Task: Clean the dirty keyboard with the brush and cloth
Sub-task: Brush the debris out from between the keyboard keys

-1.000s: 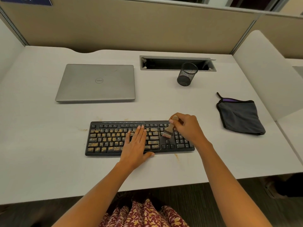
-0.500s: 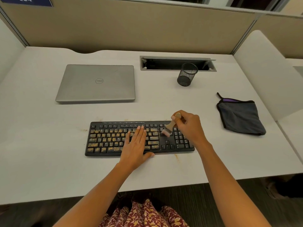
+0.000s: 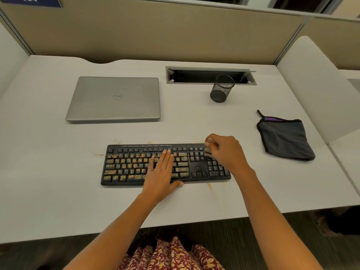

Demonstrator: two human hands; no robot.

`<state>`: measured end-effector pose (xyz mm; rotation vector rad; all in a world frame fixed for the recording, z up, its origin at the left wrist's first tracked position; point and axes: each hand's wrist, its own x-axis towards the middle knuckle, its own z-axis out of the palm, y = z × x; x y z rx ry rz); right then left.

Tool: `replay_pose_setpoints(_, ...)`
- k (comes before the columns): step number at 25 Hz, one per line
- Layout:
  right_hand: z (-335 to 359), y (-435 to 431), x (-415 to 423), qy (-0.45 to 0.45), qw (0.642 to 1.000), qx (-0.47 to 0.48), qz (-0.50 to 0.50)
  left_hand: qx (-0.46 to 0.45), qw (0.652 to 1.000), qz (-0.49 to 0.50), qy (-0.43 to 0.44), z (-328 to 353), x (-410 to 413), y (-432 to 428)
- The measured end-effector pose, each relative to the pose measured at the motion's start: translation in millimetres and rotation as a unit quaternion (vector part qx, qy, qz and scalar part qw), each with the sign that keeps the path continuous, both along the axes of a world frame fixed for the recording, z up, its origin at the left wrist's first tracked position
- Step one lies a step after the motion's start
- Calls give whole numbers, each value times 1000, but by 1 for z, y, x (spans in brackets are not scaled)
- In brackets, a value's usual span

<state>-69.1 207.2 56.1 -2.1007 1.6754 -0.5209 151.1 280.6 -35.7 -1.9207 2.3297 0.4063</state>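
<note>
A black keyboard (image 3: 128, 164) lies near the desk's front edge, its left and middle keys speckled with yellow-brown grit; the right-hand keys look clean. My left hand (image 3: 161, 172) rests flat on the middle keys, fingers straight. My right hand (image 3: 226, 152) grips a small wooden-handled brush (image 3: 209, 146), whose bristles touch the keys at the keyboard's top right. A dark grey cloth (image 3: 286, 139) with a purple edge lies on the desk to the right, apart from both hands.
A shut silver laptop (image 3: 115, 98) sits behind the keyboard to the left. A black mesh pen cup (image 3: 222, 88) stands before a cable slot (image 3: 210, 75). Grit specks lie on the white desk (image 3: 48, 172) around the keyboard. Partition walls enclose the back and right.
My right hand has carried the brush up and to the right, from the keys left of the number pad to the keyboard's top right. My left hand has stayed flat in place.
</note>
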Motion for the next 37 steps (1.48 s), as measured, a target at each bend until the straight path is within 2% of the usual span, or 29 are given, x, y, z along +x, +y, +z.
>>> replay_pose_setpoints(3, -5, 0, 12, -1, 999, 14, 50, -4, 1000, 2, 5, 0, 0, 0)
replay_pose_setpoints(5, -3, -1, 18, -51, 996, 24, 64, -1, 1000, 2, 4, 1, 0, 1)
replay_pose_setpoints(8, 2, -5, 16, -136, 990, 27, 34, 2, 1000, 3, 7, 3, 0, 0)
replay_pose_setpoints(10, 6, -9, 9, -121, 993, 9, 10, 3, 1000, 2, 6, 4, 0, 1)
replay_pose_setpoints(13, 8, -13, 1, -45, 999, 13, -24, 4, 1000, 0, 3, 3, 0, 1)
replay_pose_setpoints(17, 2, -14, 9, 8, 999, 32, 16, 3, 1000, 0, 7, 2, 0, 0)
replay_pose_setpoints(20, 1, -12, 21, -69, 996, 44, 37, 1, 1000, 0, 8, 1, 0, 0)
replay_pose_setpoints(22, -1, -11, 23, -148, 988, 44, 13, -1, 1000, 2, 7, 1, 1, 0)
replay_pose_setpoints(24, -1, -9, 22, -172, 985, 23, -18, -2, 1000, 3, 4, 1, 0, -1)
replay_pose_setpoints(27, 3, -5, 19, -136, 990, 8, -47, 1, 1000, 4, 4, 2, 0, 0)
replay_pose_setpoints(32, 0, 2, 29, -44, 997, 57, -38, -6, 1000, 9, 14, -1, 0, 0)
replay_pose_setpoints(37, -3, -6, 46, -66, 995, 41, -61, -4, 1000, 8, 8, 0, 0, 0)
